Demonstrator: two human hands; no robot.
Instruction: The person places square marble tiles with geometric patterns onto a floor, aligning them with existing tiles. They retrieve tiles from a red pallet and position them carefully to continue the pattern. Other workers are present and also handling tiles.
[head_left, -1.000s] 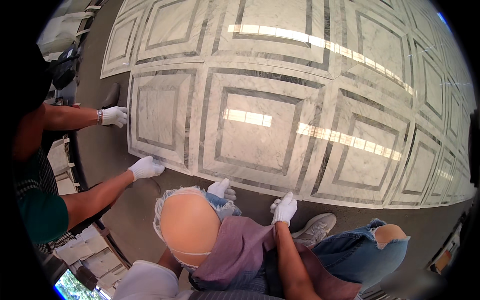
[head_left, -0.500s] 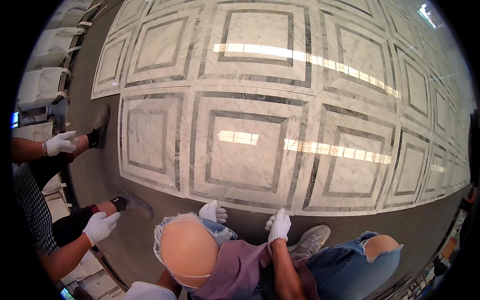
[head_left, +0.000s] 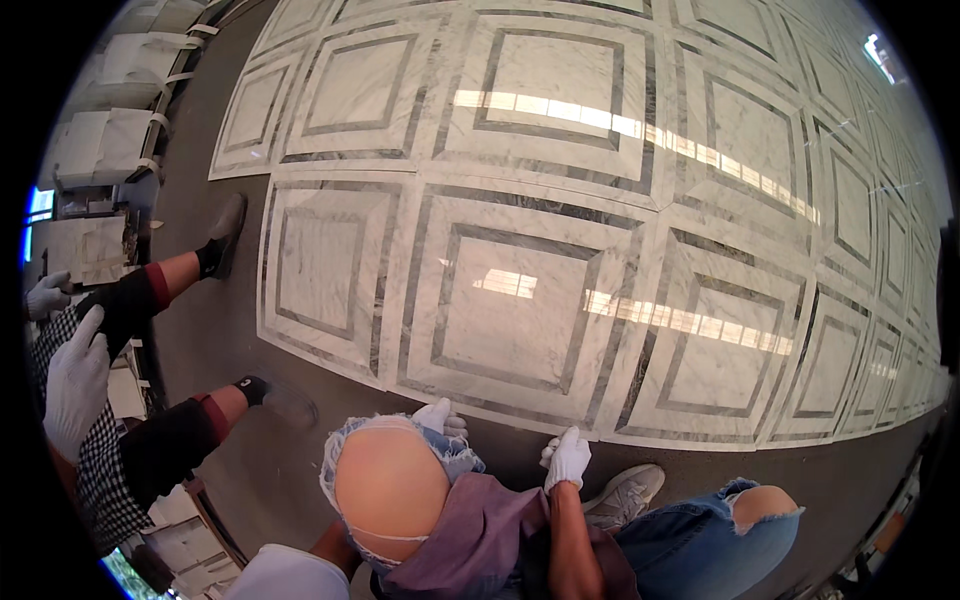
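Observation:
Both my hands wear white knitted gloves and are low at the near edge of a marble tile [head_left: 515, 335], a pale slab with a grey inlaid square frame. My left hand [head_left: 441, 418], partly behind my raised knee, has its fingers curled in at the edge, toward the tile's left corner. Close to the right corner, my right hand [head_left: 567, 459] is closed with its thumb side against the same edge. The fingertips of both hands are hidden. Similar framed tiles lie tightly against this one on both sides and beyond it.
A co-worker stands at the left, with a gloved hand [head_left: 76, 395] near the body and a shoe [head_left: 228, 238] beside the tiles. White boxes [head_left: 100, 145] line the left side. My grey shoe [head_left: 630, 492] rests on the dark floor [head_left: 290, 440]. Light reflections cross the glossy tiles.
The view has shifted a little, so the tiles appear farther right and lower. The co-worker's hands have drawn back toward the body. My hands stay at the tile's edge.

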